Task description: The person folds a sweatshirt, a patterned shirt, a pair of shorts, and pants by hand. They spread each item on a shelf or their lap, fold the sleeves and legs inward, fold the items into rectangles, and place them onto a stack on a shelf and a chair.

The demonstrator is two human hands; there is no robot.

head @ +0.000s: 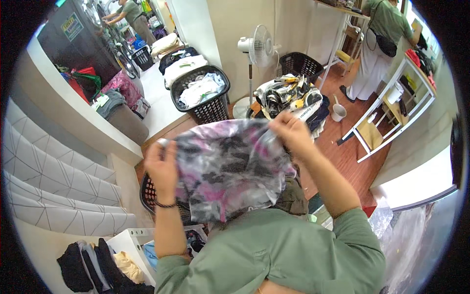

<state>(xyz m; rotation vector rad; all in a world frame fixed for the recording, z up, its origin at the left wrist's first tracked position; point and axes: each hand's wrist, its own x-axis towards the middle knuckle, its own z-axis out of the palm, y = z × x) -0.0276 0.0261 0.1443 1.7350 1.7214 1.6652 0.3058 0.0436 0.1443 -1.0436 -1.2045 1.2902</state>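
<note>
A patterned cloth (231, 165) in grey, black, white and pink is stretched out in front of my chest, its weave slightly blurred. My left hand (161, 165) pinches its upper left corner, and a dark braided bracelet circles that wrist. At the upper right corner, my right hand (292, 134) grips the same cloth. Below and behind it, a black plastic basket (148, 193) is partly hidden. Dark folded fabric (293, 198) shows beside the cloth's lower right edge. Beyond my right hand rises a heap of black, white and yellow printed fabric (288, 93).
A black laundry basket (200, 110) of light clothes stands ahead, near a white pedestal fan (260, 46). Right are a white-framed shelf (396, 114) and a saucepan-like dipper (338, 110). Co-workers stand at upper right (389, 33) and upper left (130, 14). Hanging garments (99, 261) sit lower left.
</note>
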